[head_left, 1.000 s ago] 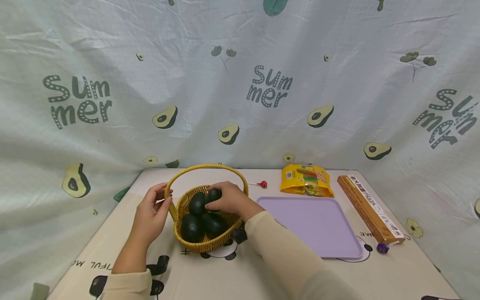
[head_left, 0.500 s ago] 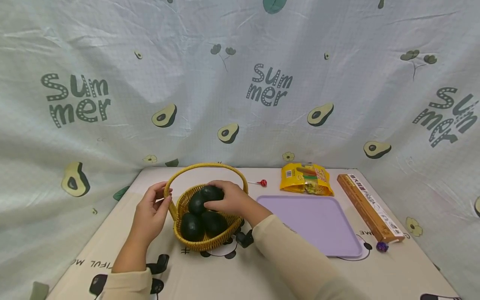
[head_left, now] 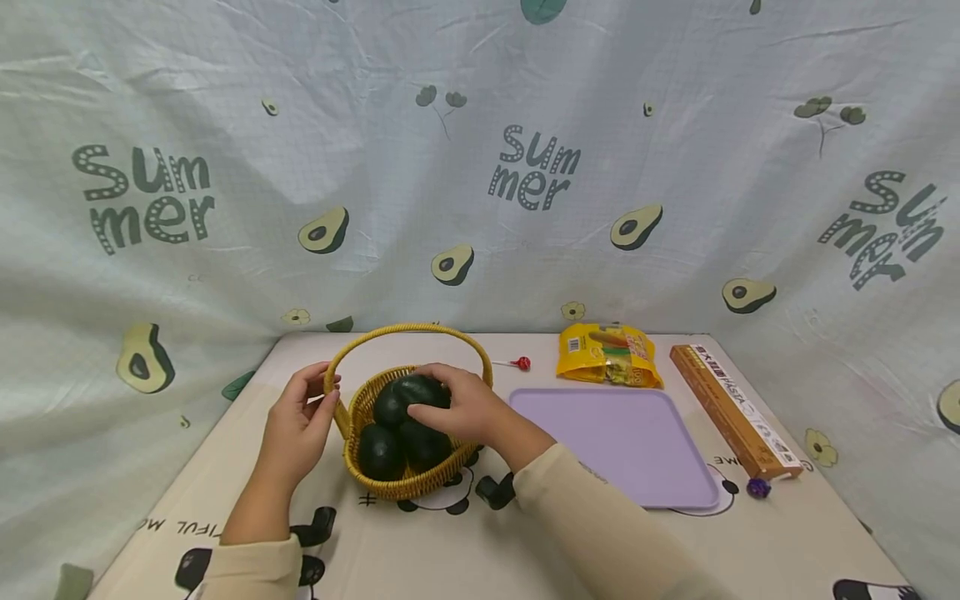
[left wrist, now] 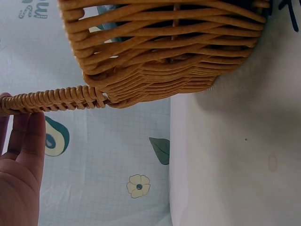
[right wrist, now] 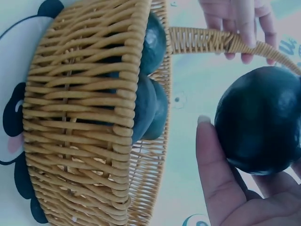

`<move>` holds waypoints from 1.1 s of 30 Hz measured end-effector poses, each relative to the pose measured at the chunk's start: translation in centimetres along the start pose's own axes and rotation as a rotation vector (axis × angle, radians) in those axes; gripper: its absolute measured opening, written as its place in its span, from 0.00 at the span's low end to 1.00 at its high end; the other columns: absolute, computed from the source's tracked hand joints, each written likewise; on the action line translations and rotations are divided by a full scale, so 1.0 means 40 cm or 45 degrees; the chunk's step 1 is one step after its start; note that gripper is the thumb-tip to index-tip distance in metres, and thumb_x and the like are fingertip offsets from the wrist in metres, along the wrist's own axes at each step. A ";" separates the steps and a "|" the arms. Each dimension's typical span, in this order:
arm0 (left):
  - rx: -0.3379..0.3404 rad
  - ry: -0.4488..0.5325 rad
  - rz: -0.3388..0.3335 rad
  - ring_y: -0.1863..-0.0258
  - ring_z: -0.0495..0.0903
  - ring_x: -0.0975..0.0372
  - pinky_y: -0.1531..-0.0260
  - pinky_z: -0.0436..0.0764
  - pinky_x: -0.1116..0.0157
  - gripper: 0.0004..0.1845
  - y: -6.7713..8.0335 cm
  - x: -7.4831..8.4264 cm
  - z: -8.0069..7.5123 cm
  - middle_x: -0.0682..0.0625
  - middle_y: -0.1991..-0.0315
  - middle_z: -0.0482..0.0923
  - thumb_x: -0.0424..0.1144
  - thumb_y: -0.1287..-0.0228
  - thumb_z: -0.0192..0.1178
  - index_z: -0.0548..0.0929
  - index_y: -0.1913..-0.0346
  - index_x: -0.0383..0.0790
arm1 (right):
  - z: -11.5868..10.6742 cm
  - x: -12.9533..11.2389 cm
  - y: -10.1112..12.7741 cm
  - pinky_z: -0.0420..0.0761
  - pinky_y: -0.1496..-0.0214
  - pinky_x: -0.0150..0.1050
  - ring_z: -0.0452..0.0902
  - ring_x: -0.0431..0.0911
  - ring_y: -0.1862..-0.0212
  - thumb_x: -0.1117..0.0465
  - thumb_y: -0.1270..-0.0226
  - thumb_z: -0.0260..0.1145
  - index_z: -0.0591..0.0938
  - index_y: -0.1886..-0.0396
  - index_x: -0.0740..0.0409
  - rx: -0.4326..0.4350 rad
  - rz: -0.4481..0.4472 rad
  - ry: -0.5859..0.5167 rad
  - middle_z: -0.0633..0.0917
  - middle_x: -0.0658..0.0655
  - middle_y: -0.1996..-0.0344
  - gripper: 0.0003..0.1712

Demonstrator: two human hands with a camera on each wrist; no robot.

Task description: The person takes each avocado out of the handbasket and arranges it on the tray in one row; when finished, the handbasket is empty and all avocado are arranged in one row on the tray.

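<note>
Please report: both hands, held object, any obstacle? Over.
Left hand pinches basket handle. Right hand holds dark green avocado above basket. Possible obstacle: basket handle.

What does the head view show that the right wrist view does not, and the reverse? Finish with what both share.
Only the head view: the flat purple rectangular tray, the shiny yellow plastic bag, the long brown-and-white cardboard box, the small round red lollipop and the small round purple lollipop.

Only the right wrist view: a clear gap between the smooth dark green avocado in the right hand and the tan woven wicker basket.

Both: that held avocado, other avocados in the basket, and the left hand at its handle.
</note>
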State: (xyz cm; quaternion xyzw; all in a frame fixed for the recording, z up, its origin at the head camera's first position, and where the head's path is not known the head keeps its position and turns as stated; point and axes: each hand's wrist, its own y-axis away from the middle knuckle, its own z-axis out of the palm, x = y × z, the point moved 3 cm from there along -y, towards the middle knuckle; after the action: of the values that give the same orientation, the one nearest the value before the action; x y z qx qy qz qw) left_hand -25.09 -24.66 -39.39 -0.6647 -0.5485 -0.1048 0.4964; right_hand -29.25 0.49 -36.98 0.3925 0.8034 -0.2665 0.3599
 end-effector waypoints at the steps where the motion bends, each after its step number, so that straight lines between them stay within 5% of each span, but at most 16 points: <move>1: 0.001 0.000 -0.002 0.47 0.76 0.75 0.48 0.74 0.85 0.24 0.000 0.000 0.000 0.47 0.44 0.80 0.29 0.25 0.58 0.71 0.30 0.43 | 0.000 0.000 0.004 0.82 0.38 0.46 0.75 0.46 0.37 0.43 0.30 0.67 0.75 0.30 0.40 0.003 -0.012 -0.015 0.79 0.48 0.36 0.30; 5: -0.002 0.002 -0.009 0.45 0.79 0.67 0.48 0.74 0.86 0.24 0.002 -0.001 0.001 0.46 0.44 0.80 0.30 0.24 0.57 0.70 0.30 0.43 | -0.003 0.000 0.022 0.85 0.43 0.45 0.76 0.46 0.38 0.46 0.27 0.65 0.74 0.31 0.34 0.002 -0.082 -0.093 0.79 0.46 0.37 0.26; 11: -0.007 0.022 -0.023 0.44 0.80 0.55 0.49 0.72 0.87 0.23 0.005 -0.002 0.001 0.44 0.44 0.79 0.30 0.23 0.56 0.70 0.30 0.41 | -0.016 -0.004 0.052 0.76 0.30 0.50 0.68 0.42 0.28 0.49 0.22 0.61 0.76 0.32 0.30 -0.035 -0.152 -0.177 0.73 0.38 0.28 0.22; 18: 0.000 -0.008 -0.019 0.46 0.78 0.67 0.48 0.74 0.86 0.23 0.005 0.003 0.000 0.47 0.44 0.80 0.31 0.23 0.56 0.70 0.29 0.43 | -0.036 0.015 0.082 0.88 0.49 0.44 0.76 0.51 0.40 0.58 0.34 0.71 0.76 0.31 0.31 -0.077 -0.091 -0.405 0.75 0.44 0.33 0.33; 24: 0.008 0.017 -0.002 0.47 0.76 0.75 0.48 0.73 0.87 0.23 0.002 0.003 0.000 0.45 0.44 0.80 0.30 0.24 0.57 0.70 0.30 0.42 | -0.048 0.035 0.101 0.87 0.46 0.46 0.76 0.51 0.40 0.58 0.36 0.71 0.74 0.30 0.26 -0.053 -0.074 -0.364 0.76 0.46 0.35 0.37; 29: -0.001 0.021 -0.002 0.46 0.78 0.68 0.49 0.72 0.87 0.23 0.002 0.007 -0.002 0.44 0.45 0.80 0.29 0.24 0.56 0.70 0.30 0.41 | -0.056 0.047 0.122 0.87 0.48 0.46 0.80 0.54 0.45 0.56 0.31 0.70 0.76 0.34 0.29 -0.032 -0.060 -0.352 0.75 0.48 0.34 0.29; 33: -0.003 0.021 -0.016 0.46 0.79 0.59 0.49 0.72 0.87 0.23 0.003 0.008 -0.003 0.44 0.44 0.79 0.30 0.24 0.56 0.70 0.30 0.41 | -0.066 0.056 0.137 0.87 0.48 0.46 0.79 0.56 0.43 0.58 0.35 0.73 0.77 0.32 0.32 -0.049 -0.074 -0.361 0.74 0.50 0.32 0.33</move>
State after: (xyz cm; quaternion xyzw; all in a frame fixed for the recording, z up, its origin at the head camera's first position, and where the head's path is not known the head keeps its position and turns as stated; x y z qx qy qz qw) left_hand -24.84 -24.54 -39.19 -0.6610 -0.5485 -0.1141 0.4993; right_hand -26.67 6.36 -37.95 0.3204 0.7605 -0.3143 0.4693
